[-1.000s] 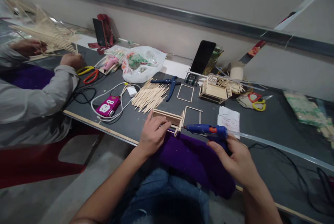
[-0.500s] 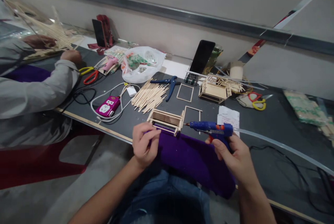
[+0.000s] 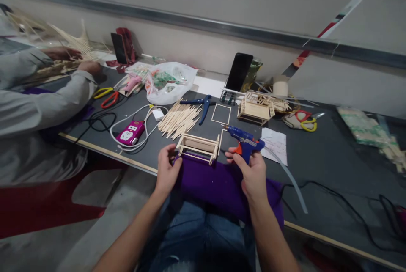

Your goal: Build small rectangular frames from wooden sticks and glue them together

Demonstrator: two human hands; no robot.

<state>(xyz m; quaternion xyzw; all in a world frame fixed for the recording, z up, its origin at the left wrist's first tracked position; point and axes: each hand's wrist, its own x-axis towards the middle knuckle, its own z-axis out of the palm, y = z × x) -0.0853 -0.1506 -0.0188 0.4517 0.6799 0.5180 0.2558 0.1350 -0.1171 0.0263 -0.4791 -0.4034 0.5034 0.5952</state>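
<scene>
My right hand grips a blue glue gun with a clear glue stick trailing behind it; the nozzle points up and left, away from the frame. My left hand is closed on the edge of a purple cloth lying over my lap and the table edge. A small open frame of wooden sticks stands on the table just above the cloth, between my two hands, and neither hand holds it.
A pile of loose sticks, blue cutters, two square stick frames, a finished stick model, paper, scissors, a pink power strip, a plastic bag and an upright phone lie on the dark table. A person at left handles sticks.
My right hand drew the glue gun in toward the stick frame and tilted its nozzle upward. My left hand shifted up to the cloth's edge by the frame. The view tilted slightly.
</scene>
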